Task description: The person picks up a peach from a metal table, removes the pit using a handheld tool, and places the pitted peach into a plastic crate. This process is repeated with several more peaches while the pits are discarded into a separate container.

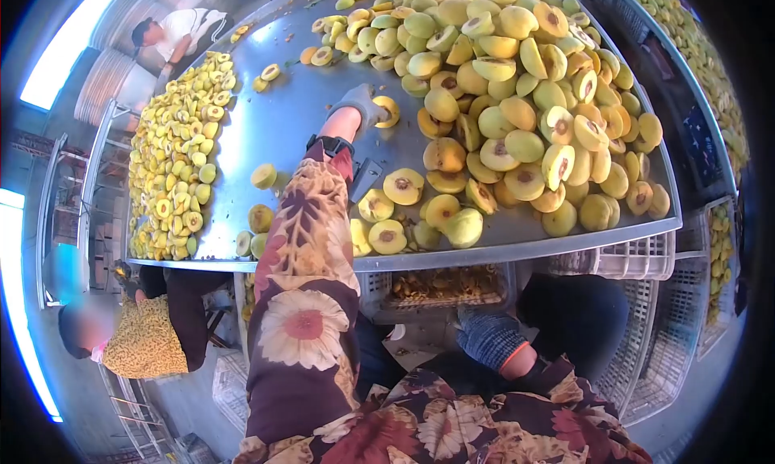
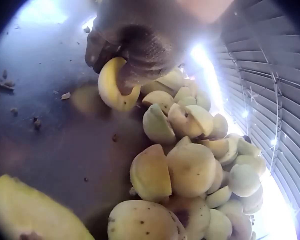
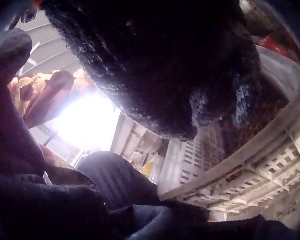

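One hand holds a cut piece and the other hangs low. Taking the bench (image 1: 278, 121) as a dial with twelve farthest from the wearer, the left hand (image 1: 361, 106) reaches in over the near edge from about seven to the dial's middle. Its gloved fingers pinch a pale yellow fruit half (image 1: 394, 109), gripped by the rim with the hollow partly covered, probably because a firm edge suits a fingertip hold better than slick flesh.

A large heap (image 1: 500, 84) fills twelve to four, banked up within easy reach, it seems. A lower heap (image 1: 173, 165) spreads around nine, perhaps set apart to keep two lots from mixing.

The right hand (image 1: 491, 335), in a blue knitted glove, is below the bench's five o'clock edge, beside a crate (image 3: 245, 160) with brownish contents; whether its fingers hold anything I cannot tell.

The widest bare metal runs from the left hand toward nine and ten, giving it sideways room. Toward two and three the heap crowds close. Loose halves (image 1: 387, 236) lie near the raised rim at six, under the forearm's path, so a low sweep there could nudge them.
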`<state>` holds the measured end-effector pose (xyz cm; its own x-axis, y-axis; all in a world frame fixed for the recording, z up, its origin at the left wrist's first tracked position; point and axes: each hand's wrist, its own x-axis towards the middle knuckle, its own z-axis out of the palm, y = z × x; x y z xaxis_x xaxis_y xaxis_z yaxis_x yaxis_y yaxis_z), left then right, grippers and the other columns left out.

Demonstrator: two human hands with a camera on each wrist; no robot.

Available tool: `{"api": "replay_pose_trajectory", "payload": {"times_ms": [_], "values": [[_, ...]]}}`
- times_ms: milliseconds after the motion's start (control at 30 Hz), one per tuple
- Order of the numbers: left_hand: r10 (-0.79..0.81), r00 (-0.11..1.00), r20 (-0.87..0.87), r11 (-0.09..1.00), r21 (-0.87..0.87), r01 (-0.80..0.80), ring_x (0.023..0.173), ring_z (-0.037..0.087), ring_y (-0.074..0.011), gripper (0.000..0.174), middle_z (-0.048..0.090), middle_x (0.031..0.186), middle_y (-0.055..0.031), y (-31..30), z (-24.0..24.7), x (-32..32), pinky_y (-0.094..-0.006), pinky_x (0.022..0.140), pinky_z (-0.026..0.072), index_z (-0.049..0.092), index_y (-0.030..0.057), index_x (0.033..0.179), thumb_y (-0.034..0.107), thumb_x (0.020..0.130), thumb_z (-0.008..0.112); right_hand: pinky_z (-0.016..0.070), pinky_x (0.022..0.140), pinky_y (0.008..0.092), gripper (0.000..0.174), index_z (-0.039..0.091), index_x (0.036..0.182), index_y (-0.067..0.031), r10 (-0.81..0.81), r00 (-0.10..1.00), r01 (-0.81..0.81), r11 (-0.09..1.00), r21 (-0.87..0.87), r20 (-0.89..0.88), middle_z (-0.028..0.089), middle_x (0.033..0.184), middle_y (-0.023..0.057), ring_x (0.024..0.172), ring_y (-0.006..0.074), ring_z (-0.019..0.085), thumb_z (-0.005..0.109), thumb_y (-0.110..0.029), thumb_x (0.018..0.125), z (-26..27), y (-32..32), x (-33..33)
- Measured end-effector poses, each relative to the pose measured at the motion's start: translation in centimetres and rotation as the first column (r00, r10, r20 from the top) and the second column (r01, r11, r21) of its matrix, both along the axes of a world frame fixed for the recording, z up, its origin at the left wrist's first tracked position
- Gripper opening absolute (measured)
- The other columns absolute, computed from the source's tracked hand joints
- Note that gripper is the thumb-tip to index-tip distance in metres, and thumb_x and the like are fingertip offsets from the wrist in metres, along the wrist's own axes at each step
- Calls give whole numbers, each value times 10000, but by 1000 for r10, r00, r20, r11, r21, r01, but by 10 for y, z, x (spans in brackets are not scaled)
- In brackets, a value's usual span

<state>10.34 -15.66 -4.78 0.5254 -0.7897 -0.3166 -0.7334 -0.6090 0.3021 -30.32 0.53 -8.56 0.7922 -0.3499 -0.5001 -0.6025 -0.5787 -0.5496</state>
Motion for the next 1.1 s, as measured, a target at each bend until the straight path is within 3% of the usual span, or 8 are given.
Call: {"api": "replay_pose_trajectory", "payload": {"times_ms": [200, 333, 500, 767, 833, 867, 1000, 1100], "values": [[-59, 818, -573, 953, -276, -124, 691, 563, -70, 449, 656, 867, -2, 65, 29, -38, -209, 594, 421, 610, 33, 1122, 198, 733, 762, 507, 691, 425, 266, 568, 981, -33, -137, 940, 144, 990, 3, 313, 647, 870, 181, 777, 344, 638, 568, -277, 875, -5, 6, -6], [-199, 519, -832, 941, -309, -135, 825, 604, -92, 427, 656, 983, -35, 146, 63, -109, -232, 743, 485, 570, -14, 1150, 185, 806, 728, 500, 686, 357, 267, 560, 1051, -10, -438, 524, 396, 885, 247, 731, 617, 858, 143, 751, 253, 629, 631, -206, 884, 39, -11, 11], [-270, 353, -896, 946, -314, -74, 1054, 554, -129, 593, 594, 1143, -65, 215, 80, -174, -283, 952, 425, 483, -44, 1265, 242, 808, 730, 445, 563, 219, 275, 541, 1085, -28, -804, 429, 348, 568, 746, 412, 580, 758, 32, 649, 52, 523, 635, -196, 889, 84, -12, 38], [-524, -73, -849, 579, -292, -761, 1080, 551, -187, 521, 556, 1197, -104, 277, 40, -232, -323, 952, 432, 418, -18, 1313, 203, 887, 622, 468, 537, 228, 288, 542, 1117, -33, -868, 421, 234, 385, 893, 264, 581, 780, 6, 627, 68, 557, 619, -208, 901, 79, 40, 48], [-368, 819, -441, 530, -823, -205, 1065, 563, -214, 478, 565, 1177, -137, 282, 32, -226, -325, 926, 444, 429, -25, 1289, 132, 873, 605, 488, 572, 296, 334, 539, 1118, -17, -722, 581, 316, 626, 713, 377, 603, 800, 49, 645, 147, 594, 639, -231, 882, 78, 41, 48], [-261, 965, 41, 576, -795, 189, 1058, 569, -227, 459, 569, 1168, -154, 284, 29, -223, -327, 913, 450, 434, -28, 1277, 96, 865, 596, 498, 590, 330, 358, 537, 1118, -9, -631, 661, 331, 730, 598, 406, 614, 811, 70, 655, 187, 613, 649, -243, 872, 74, 41, 48], [-218, 960, -177, 561, -827, -25, 986, 566, -336, 412, 594, 1031, -158, 285, 34, -233, -378, 871, 440, 553, -2, 1152, -8, 747, 632, 499, 679, 430, 335, 535, 1026, 6, -192, 773, 283, 957, -59, 605, 626, 850, 244, 793, 391, 628, 636, -256, 843, 66, 42, 39], [-252, 924, -289, 557, -824, -106, 1008, 591, -277, 404, 607, 1036, -149, 286, 34, -239, -347, 849, 467, 507, -14, 1167, 35, 794, 654, 490, 700, 456, 334, 526, 1050, 13, -193, 852, 287, 950, -125, 487, 621, 862, 236, 816, 400, 614, 600, -244, 850, 74, 48, 41]]}}
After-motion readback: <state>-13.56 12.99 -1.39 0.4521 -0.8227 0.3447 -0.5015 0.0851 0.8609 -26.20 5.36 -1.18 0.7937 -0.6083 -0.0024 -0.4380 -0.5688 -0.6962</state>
